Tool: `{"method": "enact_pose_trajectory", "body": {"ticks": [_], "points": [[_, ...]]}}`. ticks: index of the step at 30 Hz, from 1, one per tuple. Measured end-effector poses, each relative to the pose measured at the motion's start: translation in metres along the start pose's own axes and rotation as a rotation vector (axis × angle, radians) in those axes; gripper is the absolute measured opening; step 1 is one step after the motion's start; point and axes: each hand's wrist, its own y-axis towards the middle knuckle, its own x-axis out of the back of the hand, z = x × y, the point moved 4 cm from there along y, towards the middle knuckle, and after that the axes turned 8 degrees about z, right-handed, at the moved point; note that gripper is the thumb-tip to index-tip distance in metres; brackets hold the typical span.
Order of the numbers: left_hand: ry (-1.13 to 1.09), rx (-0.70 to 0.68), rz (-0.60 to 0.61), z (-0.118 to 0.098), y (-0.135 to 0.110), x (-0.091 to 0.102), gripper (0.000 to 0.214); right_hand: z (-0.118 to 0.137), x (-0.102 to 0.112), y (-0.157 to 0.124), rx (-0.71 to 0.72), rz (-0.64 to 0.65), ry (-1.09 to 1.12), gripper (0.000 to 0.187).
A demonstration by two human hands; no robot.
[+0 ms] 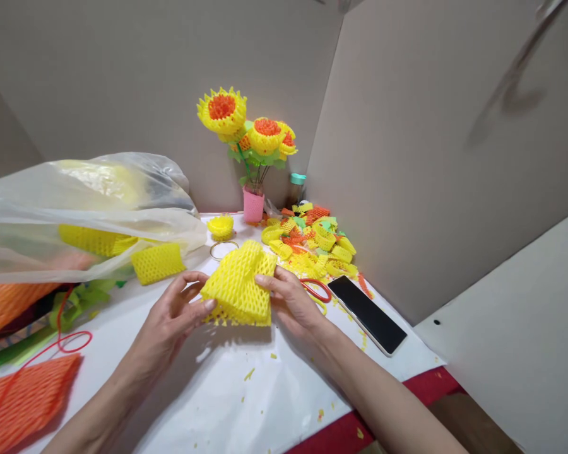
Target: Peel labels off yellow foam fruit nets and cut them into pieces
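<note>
Between my two hands, above the white table cover, is a yellow foam fruit net (241, 284) with a fringed lower edge. My left hand (177, 312) pinches its lower left corner between thumb and fingers. On the other side, my right hand (288, 299) grips the right edge, its thumb on the front and the other fingers behind. Just beyond the net lie a thin ring (224, 250) and a small yellow foam flower cup (220, 227). Red-handled scissors (317, 290) are partly hidden behind my right hand.
A pink vase (253, 205) holds yellow and orange foam flowers (266, 133). Foam scraps (312, 239) are heaped beside it. A phone (366, 314) lies at right. A plastic bag (89, 208), orange foam nets (28, 397) and red cord (73, 343) occupy the left.
</note>
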Motion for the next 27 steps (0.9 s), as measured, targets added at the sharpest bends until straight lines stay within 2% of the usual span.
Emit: {"method": "enact_pose_trajectory", "body": {"ticks": [7, 12, 14, 18, 23, 27], "points": [[0.019, 0.019, 0.015, 0.0, 0.0, -0.001, 0.029, -0.005, 0.001, 0.002, -0.047, 0.0, 0.032, 0.04], [0.188, 0.016, 0.079, 0.004, 0.002, -0.002, 0.035, -0.004, -0.001, 0.001, -0.06, 0.008, 0.031, 0.039], [0.29, -0.01, 0.095, 0.004, 0.002, -0.003, 0.036, -0.004, -0.002, 0.0, -0.061, 0.011, 0.028, 0.038], [0.461, -0.105, 0.099, 0.003, 0.003, -0.002, 0.02, -0.004, -0.004, -0.002, -0.038, 0.011, 0.015, 0.042], [0.55, -0.19, 0.143, 0.008, 0.004, -0.004, 0.018, -0.003, -0.005, -0.003, -0.005, -0.012, -0.02, 0.044], [0.576, -0.193, 0.183, 0.008, 0.003, -0.009, 0.016, -0.002, -0.002, -0.003, 0.02, -0.03, -0.094, 0.042]]}}
